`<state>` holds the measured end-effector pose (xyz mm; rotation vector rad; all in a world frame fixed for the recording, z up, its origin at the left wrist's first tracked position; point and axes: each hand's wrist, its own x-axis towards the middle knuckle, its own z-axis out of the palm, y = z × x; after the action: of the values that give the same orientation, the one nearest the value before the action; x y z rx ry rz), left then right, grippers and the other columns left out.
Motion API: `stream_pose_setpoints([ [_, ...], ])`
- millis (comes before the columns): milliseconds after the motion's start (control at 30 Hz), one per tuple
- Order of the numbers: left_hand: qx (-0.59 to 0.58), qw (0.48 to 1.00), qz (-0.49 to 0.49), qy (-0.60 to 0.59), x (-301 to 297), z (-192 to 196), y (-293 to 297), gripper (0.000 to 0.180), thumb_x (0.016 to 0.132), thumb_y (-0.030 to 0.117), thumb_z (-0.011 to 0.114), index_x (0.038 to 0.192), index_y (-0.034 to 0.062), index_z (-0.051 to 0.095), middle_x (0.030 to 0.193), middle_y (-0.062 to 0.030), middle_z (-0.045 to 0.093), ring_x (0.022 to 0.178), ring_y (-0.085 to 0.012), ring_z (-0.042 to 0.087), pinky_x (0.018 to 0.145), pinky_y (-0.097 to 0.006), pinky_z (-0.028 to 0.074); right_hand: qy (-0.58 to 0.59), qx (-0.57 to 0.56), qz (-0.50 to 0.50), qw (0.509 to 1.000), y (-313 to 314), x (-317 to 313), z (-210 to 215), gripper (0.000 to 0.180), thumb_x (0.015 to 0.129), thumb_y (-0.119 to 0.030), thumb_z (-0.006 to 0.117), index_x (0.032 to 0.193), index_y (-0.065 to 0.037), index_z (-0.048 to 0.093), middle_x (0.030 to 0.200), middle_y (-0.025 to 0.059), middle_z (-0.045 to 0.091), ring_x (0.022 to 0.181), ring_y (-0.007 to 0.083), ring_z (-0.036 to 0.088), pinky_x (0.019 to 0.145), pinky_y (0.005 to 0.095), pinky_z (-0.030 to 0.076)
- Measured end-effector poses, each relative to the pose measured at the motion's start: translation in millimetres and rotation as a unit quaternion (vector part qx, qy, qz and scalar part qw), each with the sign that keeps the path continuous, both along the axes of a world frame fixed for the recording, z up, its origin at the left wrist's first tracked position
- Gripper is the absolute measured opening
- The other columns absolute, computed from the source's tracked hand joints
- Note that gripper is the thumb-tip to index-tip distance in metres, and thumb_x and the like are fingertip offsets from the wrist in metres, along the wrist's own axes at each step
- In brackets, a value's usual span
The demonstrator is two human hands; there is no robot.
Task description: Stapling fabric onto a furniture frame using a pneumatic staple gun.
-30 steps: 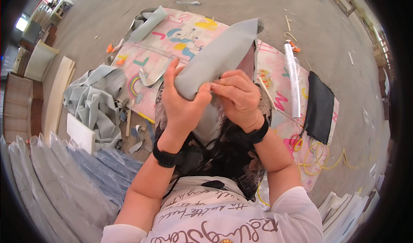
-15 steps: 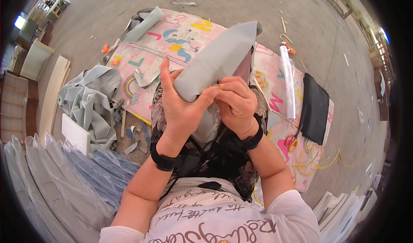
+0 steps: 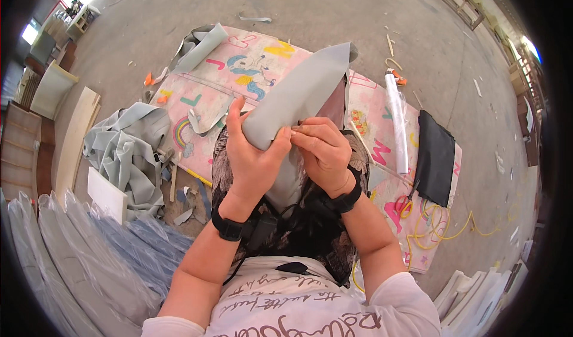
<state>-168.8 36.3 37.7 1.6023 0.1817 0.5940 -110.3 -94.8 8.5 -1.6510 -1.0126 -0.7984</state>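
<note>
A long grey upholstered piece (image 3: 301, 95), tapering to a point at its far end, lies slanted over my lap. A brownish face shows along its right side. My left hand (image 3: 253, 164) grips its rounded near end, the thumb pressing on the lower edge and the fingers mostly hidden beneath. Right beside that thumb, my right hand (image 3: 324, 155) pinches at the same edge with thumb and forefinger. Whatever lies between those fingertips is too small to make out. More grey material (image 3: 285, 188) hangs below the hands over my dark patterned trousers.
Under the work lies a pink printed mat (image 3: 382, 140). Crumpled grey fabric (image 3: 128, 137) and a white block (image 3: 107, 195) are at left, near plastic-wrapped pieces (image 3: 83, 259). At right are a white roll (image 3: 397, 122), folded black material (image 3: 436, 158), red-handled scissors (image 3: 404, 207) and yellow cord (image 3: 439, 232).
The whole scene sits slightly lower in the picture. My right fingers have shifted a little at the edge and the left thumb has moved slightly; both hands keep their hold.
</note>
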Motion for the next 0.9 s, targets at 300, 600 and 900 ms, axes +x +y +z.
stream_pose_setpoints([
  [300,0.012,1.0,0.015,-0.003,-1.1,-2.0,-1.1,0.07,0.076,0.008,0.074,0.131,-0.0057,0.033,0.104,-0.0119,0.058,0.089,-0.0158,0.06,0.079,-0.029,0.05,0.012,0.015,0.011,1.0,-0.2,-3.2,-1.0,0.028,0.062,0.011,0.069,0.087,-0.003,0.071,0.086,0.0084,0.068,0.079,0.0284,0.065,0.067,0.0337,0.055],
  [600,0.019,0.999,0.031,0.009,-4.3,0.0,-2.2,0.068,0.075,0.01,0.077,0.128,-0.0051,0.037,0.103,-0.0105,0.057,0.089,-0.0142,0.059,0.078,-0.028,0.05,0.014,0.024,-0.003,1.0,3.4,-9.7,3.1,0.028,0.061,0.012,0.069,0.085,-0.003,0.07,0.083,0.0081,0.067,0.078,0.0287,0.065,0.065,0.0334,0.054],
  [900,0.036,0.999,-0.009,-0.034,-5.1,-4.2,-0.8,0.077,0.077,0.013,0.078,0.133,-0.0048,0.029,0.114,-0.0152,0.053,0.096,-0.0179,0.058,0.082,-0.031,0.05,0.047,0.029,0.0,0.998,0.9,-15.1,2.2,0.026,0.062,0.013,0.069,0.083,-0.002,0.07,0.082,0.0081,0.067,0.079,0.0289,0.065,0.066,0.0332,0.054],
])
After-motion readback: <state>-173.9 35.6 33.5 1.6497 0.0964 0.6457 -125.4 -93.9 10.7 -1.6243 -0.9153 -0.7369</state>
